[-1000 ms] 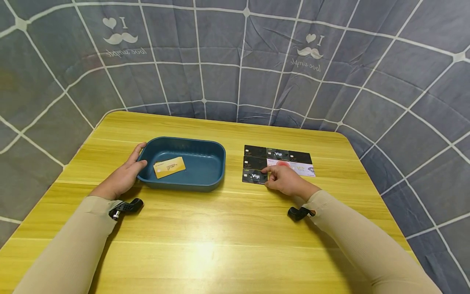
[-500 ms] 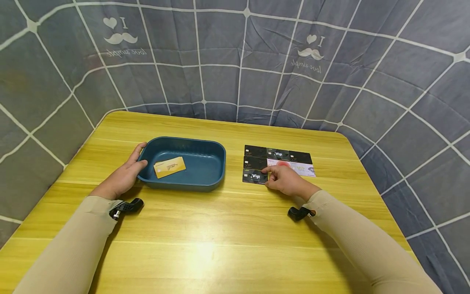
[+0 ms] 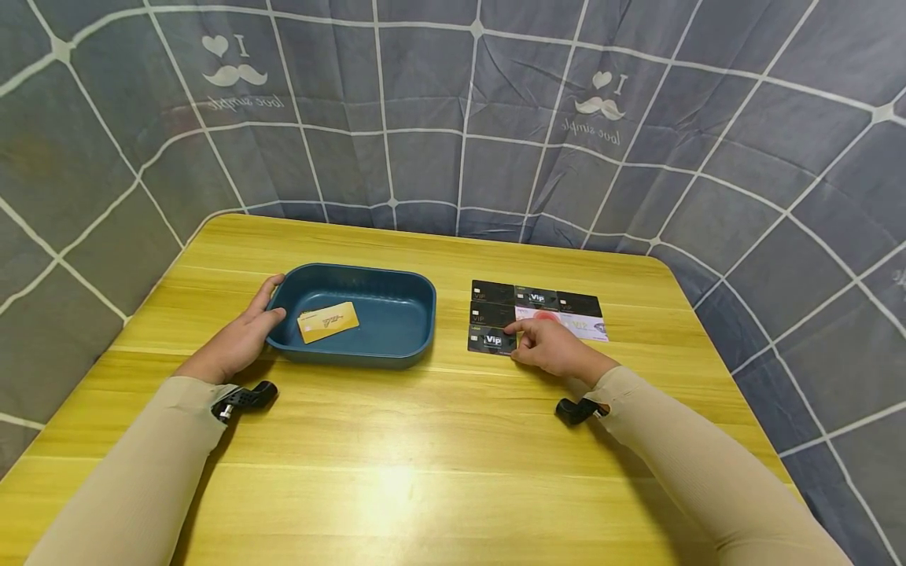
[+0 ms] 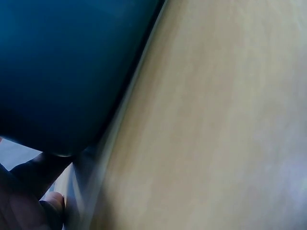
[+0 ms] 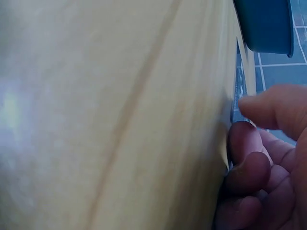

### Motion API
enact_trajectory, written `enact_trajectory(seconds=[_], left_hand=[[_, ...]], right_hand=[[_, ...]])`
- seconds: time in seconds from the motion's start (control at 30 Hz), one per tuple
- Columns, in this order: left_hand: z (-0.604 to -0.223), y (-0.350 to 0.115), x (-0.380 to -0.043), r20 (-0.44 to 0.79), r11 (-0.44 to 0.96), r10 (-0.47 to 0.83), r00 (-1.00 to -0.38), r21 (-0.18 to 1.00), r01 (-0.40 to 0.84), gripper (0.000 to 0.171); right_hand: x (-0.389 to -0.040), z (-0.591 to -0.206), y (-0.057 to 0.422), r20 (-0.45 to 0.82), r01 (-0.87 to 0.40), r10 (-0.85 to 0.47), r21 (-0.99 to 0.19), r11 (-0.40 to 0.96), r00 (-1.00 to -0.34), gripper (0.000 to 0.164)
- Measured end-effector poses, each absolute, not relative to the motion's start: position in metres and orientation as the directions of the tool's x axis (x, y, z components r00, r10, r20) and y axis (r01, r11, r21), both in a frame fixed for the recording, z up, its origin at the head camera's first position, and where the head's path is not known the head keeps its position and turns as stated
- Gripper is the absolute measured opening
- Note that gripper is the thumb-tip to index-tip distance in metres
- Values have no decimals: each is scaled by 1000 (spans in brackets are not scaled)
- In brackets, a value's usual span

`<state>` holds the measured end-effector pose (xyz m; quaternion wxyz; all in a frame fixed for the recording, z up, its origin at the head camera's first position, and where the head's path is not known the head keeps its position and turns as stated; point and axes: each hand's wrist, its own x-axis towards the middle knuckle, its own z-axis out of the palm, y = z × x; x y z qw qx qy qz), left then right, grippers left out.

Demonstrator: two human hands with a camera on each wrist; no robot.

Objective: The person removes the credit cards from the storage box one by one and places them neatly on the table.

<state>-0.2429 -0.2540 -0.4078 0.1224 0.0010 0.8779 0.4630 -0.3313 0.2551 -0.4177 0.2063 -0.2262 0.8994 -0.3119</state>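
Observation:
In the head view my left hand [image 3: 241, 334] holds the left side of a dark blue rectangular tray [image 3: 422, 346], its thumb over the rim. A gold card [image 3: 329, 321] lies tilted in that tray, another card's edge just showing beneath. At the right, my right hand [image 3: 548, 346] grips the right end of a black Vip card [image 3: 488, 339], index finger at its upper edge and thumb at its lower edge. That card is flat on the table, lowest in the left column of a card layout. In the right wrist view the other fingers [image 5: 247, 172] are curled.
Several more cards adjoin the held one: black VIP cards [image 3: 491, 314], a dark Vip card [image 3: 535, 296], another black card [image 3: 579, 303] and pale pink-white cards [image 3: 583, 325]. The yellow wood table [image 3: 396, 424] ends at a grey gridded curtain [image 3: 425, 157].

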Motion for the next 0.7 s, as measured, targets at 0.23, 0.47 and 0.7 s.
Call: enact_trajectory(seconds=[0.23, 0.47, 0.7], left_hand=[[-407, -253, -244, -217, 556, 117, -969, 823, -117, 66], [-411, -254, -247, -200, 540, 126, -972, 836, -102, 65], [-410, -253, -246, -208, 560, 113, -971, 821, -111, 65]], right_hand=[[-337, -409, 255, -212, -310, -565, -660, 684, -797, 47], [-341, -384, 242, -174, -340, -578, -662, 668, -797, 50], [-351, -354, 217, -174, -373, -630, -677, 634, -757, 55]])
